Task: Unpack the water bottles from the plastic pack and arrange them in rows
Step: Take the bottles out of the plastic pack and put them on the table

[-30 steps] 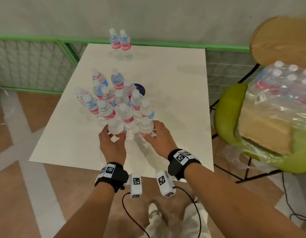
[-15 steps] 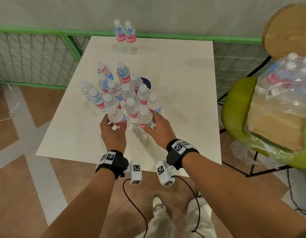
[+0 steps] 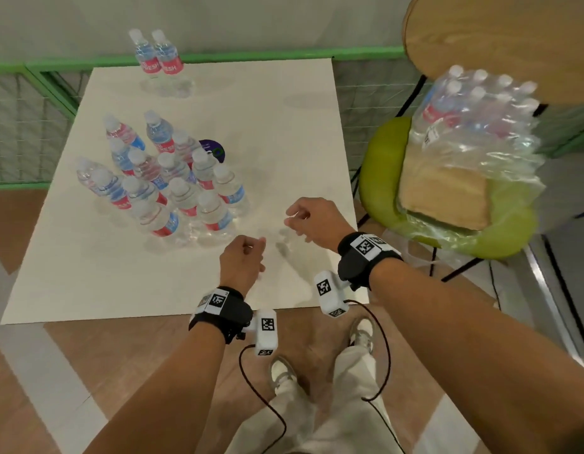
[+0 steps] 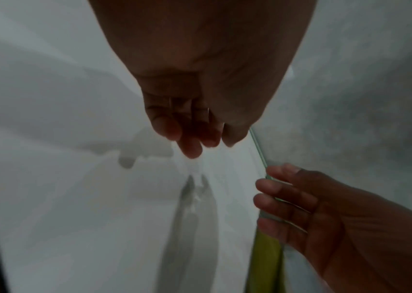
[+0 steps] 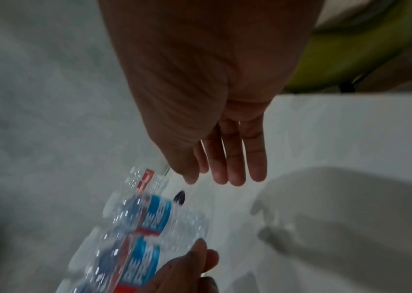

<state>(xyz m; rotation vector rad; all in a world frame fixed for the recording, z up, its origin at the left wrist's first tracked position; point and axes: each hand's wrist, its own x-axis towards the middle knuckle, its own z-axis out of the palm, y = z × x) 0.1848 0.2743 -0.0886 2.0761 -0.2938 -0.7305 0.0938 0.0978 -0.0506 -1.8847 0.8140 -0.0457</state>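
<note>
Both of our hands have let go of the two front bottles and drawn back toward the near right part of the tabletop (image 3: 284, 132). Our left hand (image 3: 241, 262) hangs over the white surface with fingers loosely curled, holding nothing. Our right hand (image 3: 312, 219) hovers just beyond it, fingers relaxed and also empty; the right wrist view shows them nearly straight. We see the cluster of water bottles (image 3: 163, 181) standing upright in rough rows on the left half, apart from both hands. Two more bottles (image 3: 158, 57) stand side by side at the far edge. On the green chair (image 3: 379, 178) to our right sits the plastic pack (image 3: 477, 126), with bottles inside.
</note>
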